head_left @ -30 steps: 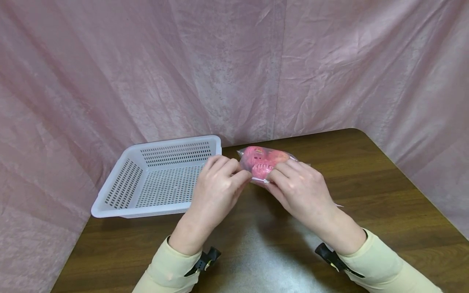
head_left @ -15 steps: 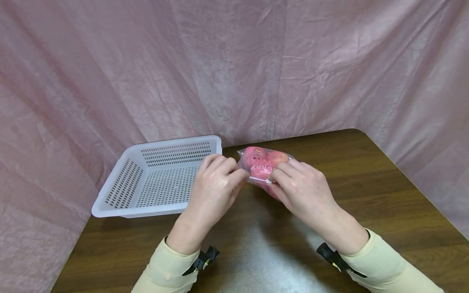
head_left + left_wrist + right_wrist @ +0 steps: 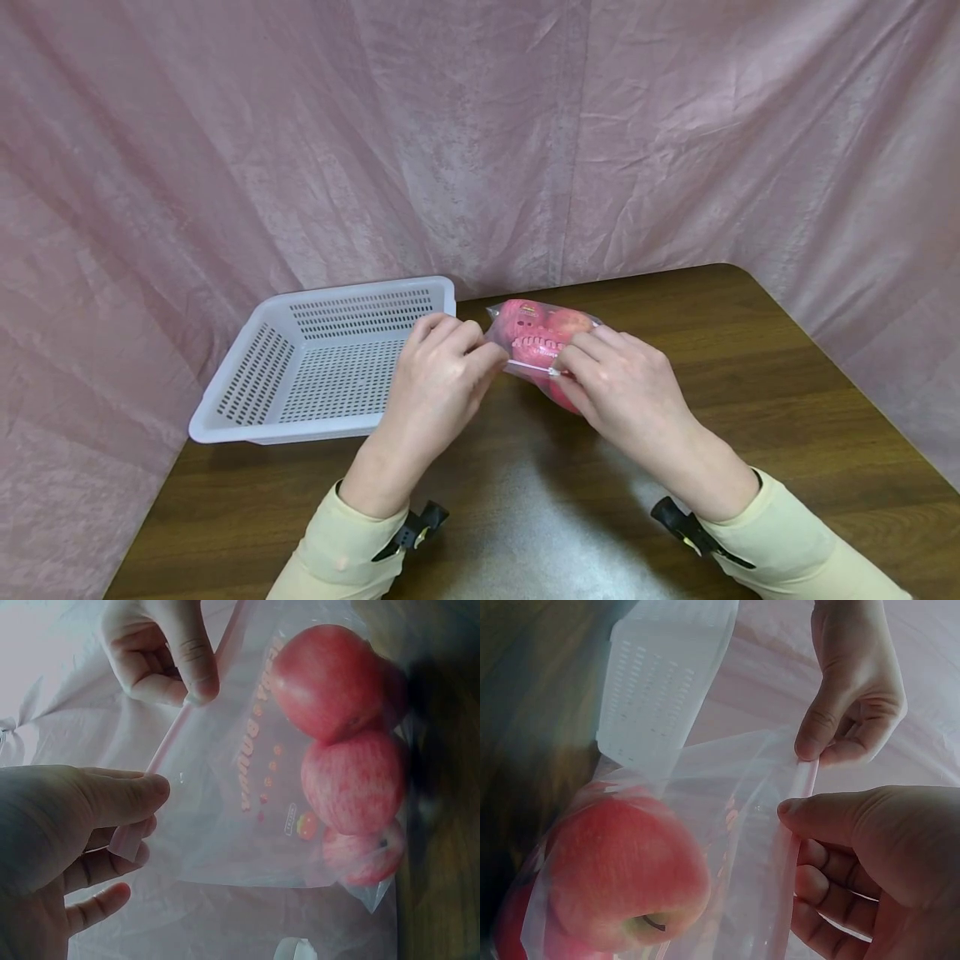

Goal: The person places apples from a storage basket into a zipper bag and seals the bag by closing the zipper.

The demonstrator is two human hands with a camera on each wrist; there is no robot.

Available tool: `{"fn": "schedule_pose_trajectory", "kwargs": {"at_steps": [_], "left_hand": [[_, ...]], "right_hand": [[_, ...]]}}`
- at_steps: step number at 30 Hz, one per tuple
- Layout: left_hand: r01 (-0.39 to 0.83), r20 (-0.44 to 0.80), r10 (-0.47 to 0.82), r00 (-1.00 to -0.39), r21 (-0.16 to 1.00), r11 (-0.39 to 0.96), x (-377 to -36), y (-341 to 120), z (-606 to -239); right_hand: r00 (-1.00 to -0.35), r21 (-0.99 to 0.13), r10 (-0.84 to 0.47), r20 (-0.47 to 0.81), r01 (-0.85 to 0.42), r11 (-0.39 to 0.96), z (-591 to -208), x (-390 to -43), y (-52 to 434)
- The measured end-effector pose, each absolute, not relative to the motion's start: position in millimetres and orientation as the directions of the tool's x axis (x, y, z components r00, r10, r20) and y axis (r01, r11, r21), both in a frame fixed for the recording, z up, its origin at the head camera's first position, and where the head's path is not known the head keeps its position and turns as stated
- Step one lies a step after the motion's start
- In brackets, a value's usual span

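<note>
Bag: a clear plastic bag [image 3: 542,343] with pink print is held up between the two hands, just over the far middle of the counter [image 3: 780,375]; its pink zip strip [image 3: 169,742] runs along the edge nearest the person.
Apples: red apples [image 3: 352,780] are seen through the film, bunched at the closed end of the bag, away from the strip – three can be counted in the left wrist view.
Left hand: the left hand [image 3: 442,379] is curled at the left end of the strip, which is pinched between thumb and fingers [image 3: 124,799].
Right hand: the right hand [image 3: 618,383] is curled at the right end of the same strip, which is pinched between thumb and forefinger [image 3: 832,817].
Bag and hands: the strip is stretched in a short line from one pinch to the other, and the bag's body with the apples lies beyond the fingertips – on the far side of both hands. Whether the strip is sealed cannot be told.
Basket: a white perforated basket [image 3: 247,375] is set on the counter just left of the left hand, overhanging the counter's left edge.
Backdrop: a wrinkled pink cloth [image 3: 480,133] is hung behind the counter and down both sides.
Sleeves: cream sleeves [image 3: 337,550] cover both forearms, with a black strap at each wrist.
</note>
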State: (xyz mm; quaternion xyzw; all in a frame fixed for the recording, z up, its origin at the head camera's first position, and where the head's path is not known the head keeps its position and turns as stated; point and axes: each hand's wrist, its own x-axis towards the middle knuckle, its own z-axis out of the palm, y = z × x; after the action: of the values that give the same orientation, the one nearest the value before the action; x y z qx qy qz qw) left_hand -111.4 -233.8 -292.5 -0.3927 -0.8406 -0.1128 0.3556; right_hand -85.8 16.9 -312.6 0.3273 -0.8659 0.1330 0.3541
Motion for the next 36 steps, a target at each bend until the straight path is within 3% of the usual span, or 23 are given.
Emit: {"fn": "schedule_pose_trajectory", "kwargs": {"at_steps": [36], "left_hand": [[0.724, 0.669, 0.582, -0.463, -0.094, 0.684, -113.4, -238.3, -291.2]], "right_hand": [[-0.566, -0.023, -0.456, 0.687, -0.644, 0.765, -315.8, -86.7, 22.0]]}}
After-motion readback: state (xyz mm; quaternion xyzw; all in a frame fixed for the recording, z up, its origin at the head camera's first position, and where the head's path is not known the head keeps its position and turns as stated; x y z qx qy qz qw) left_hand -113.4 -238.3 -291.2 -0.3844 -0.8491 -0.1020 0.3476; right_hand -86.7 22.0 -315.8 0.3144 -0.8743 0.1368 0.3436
